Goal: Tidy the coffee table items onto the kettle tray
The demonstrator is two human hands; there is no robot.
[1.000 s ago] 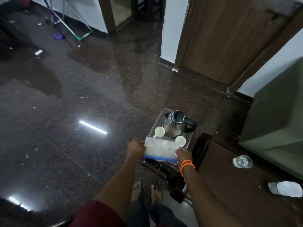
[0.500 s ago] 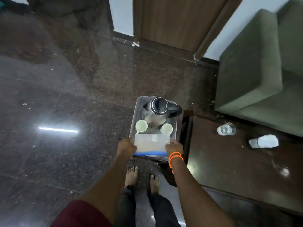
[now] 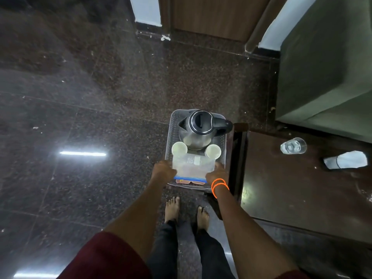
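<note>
A green armchair (image 3: 326, 63) sits at two o'clock, a wooden door (image 3: 211, 15) at twelve, above speckled dark floor (image 3: 80, 97).

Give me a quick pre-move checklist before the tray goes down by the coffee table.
1. Both hands on the tray: ok; left hand and right hand grip its near corners.
2. Kettle upright: ok.
3. Two cups standing near the kettle: ok.
4. Clear bag secure: cannot tell; it lies across the tray's near end between the hands.
5. Coffee table items gathered: not ok; glass and white wrapper lie on it.
6. Landing spot free: cannot tell.
</note>
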